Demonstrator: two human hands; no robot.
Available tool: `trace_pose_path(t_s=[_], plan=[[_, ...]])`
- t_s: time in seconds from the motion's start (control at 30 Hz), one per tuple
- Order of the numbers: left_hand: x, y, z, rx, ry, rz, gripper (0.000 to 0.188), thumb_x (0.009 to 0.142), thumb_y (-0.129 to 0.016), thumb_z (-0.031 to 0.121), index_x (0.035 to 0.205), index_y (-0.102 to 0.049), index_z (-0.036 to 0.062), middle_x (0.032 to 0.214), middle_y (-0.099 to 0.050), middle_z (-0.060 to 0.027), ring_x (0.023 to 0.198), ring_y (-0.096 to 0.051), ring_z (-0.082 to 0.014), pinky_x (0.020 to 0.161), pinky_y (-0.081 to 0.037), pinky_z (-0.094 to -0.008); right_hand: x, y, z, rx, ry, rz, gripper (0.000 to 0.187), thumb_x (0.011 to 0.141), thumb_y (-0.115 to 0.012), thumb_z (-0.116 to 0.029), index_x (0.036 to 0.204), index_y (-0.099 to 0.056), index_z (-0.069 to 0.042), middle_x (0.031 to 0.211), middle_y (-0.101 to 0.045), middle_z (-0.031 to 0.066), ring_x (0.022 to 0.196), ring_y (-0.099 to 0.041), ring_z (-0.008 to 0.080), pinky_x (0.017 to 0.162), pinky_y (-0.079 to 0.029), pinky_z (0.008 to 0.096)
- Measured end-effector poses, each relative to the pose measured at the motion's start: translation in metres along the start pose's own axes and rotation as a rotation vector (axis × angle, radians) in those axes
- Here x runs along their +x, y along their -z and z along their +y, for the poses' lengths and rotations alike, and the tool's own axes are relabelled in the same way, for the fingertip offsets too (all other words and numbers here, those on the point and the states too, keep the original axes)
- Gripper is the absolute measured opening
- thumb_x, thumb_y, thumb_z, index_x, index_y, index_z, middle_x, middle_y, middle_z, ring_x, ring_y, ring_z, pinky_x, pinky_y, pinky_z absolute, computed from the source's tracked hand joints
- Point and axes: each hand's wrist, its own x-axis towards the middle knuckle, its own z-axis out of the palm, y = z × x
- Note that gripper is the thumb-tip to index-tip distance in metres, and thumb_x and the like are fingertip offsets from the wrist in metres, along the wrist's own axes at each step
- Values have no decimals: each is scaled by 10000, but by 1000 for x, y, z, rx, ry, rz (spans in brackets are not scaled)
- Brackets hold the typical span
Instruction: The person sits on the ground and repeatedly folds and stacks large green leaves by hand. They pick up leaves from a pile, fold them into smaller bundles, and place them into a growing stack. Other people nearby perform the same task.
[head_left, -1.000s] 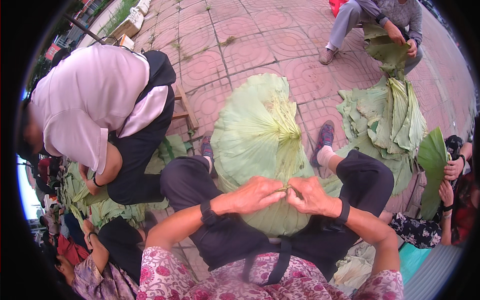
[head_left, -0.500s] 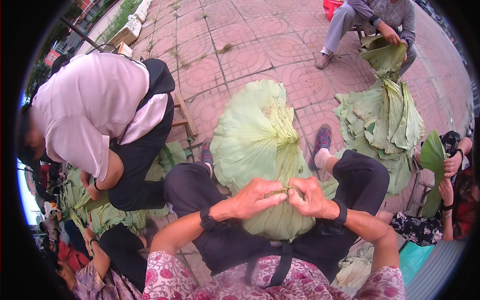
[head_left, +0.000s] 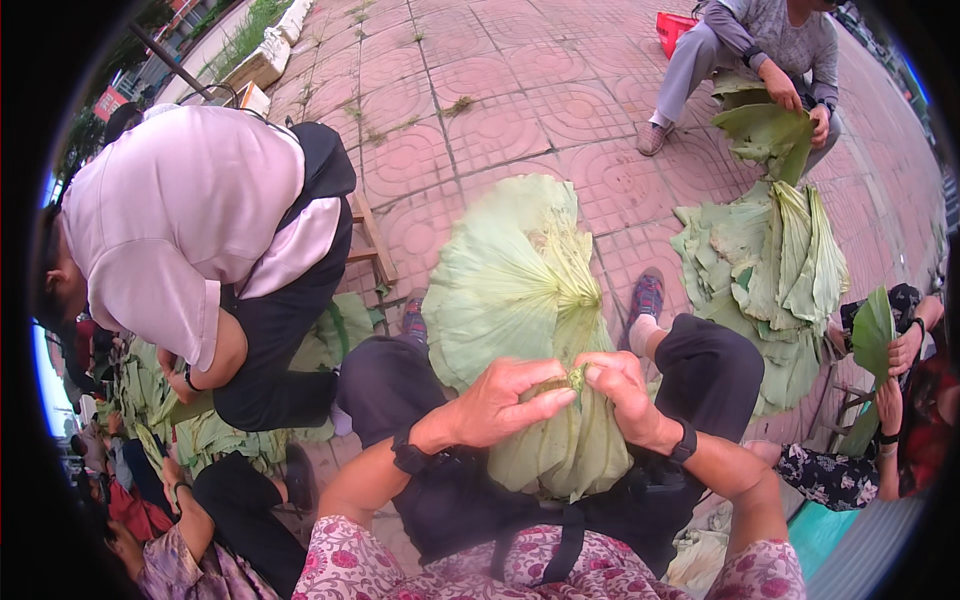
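Observation:
Large pale-green lotus leaves (head_left: 490, 280) lie in a fan-shaped, folded stack between my feet, their ribs drawing together toward the right side. Over the near part of this stack, both my hands meet at a small greenish rolled piece, apparently a gathered leaf or stem end. My left hand (head_left: 508, 402) pinches it from the left, thumb stretched along it. From the right, my right hand (head_left: 630, 400) grips the same piece with thumb and curled fingers. Leaf folds hang below the hands, against my dark trousers.
A person in a pink shirt (head_left: 180, 210) bends over leaves at left. At far right, a seated person in grey handles leaves (head_left: 765, 135) beside another leaf pile (head_left: 760, 270). A further person at right holds a green leaf (head_left: 872, 335). A red basket (head_left: 673, 32) stands behind.
My hands stay together at the rolled piece, with the right fingers shifted and more of its green end showing. The grey-clad person's leaf has spread lower and leftward.

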Motion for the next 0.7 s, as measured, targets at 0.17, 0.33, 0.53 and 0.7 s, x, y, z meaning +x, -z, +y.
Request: trace_pose_path(t_s=[0.17, 0.33, 0.53, 0.7], plan=[[4, 16, -7, 155, 71, -98, 313, 917, -741, 253, 854, -584, -11, 677, -477, -117, 611, -452, -181, 579, -397, -341, 5, -1, 7, -542, 223, -31, 246, 958, -545, -169, 785, -532, 6, 650, -447, 97, 597, -448, 141, 552, -371, 350], [-5, -1, -36, 340, -49, -28, 400, 913, -737, 299, 788, -549, -31, 658, -448, -162, 583, -396, -298, 556, -383, -394, 8, 4, 25, -659, 246, -6, 267, 972, -541, -177, 773, -531, 0, 641, -426, 82, 598, -419, 134, 555, -366, 353], [-3, -10, -45, 491, -107, 121, 427, 910, -717, 359, 771, -559, -12, 670, -527, -176, 646, -541, -374, 603, -424, -439, 21, 16, 42, -226, 84, 67, 282, 976, -541, -192, 743, -536, -33, 717, -456, -52, 694, -408, 68, 621, -358, 286], [0, -15, -52, 530, -33, 256, 324, 901, -725, 293, 833, -610, -2, 720, -573, -172, 674, -553, -381, 624, -443, -437, 36, 24, 59, -150, 8, 197, 244, 953, -566, -225, 776, -590, -58, 759, -515, -55, 716, -435, 62, 632, -370, 275]])
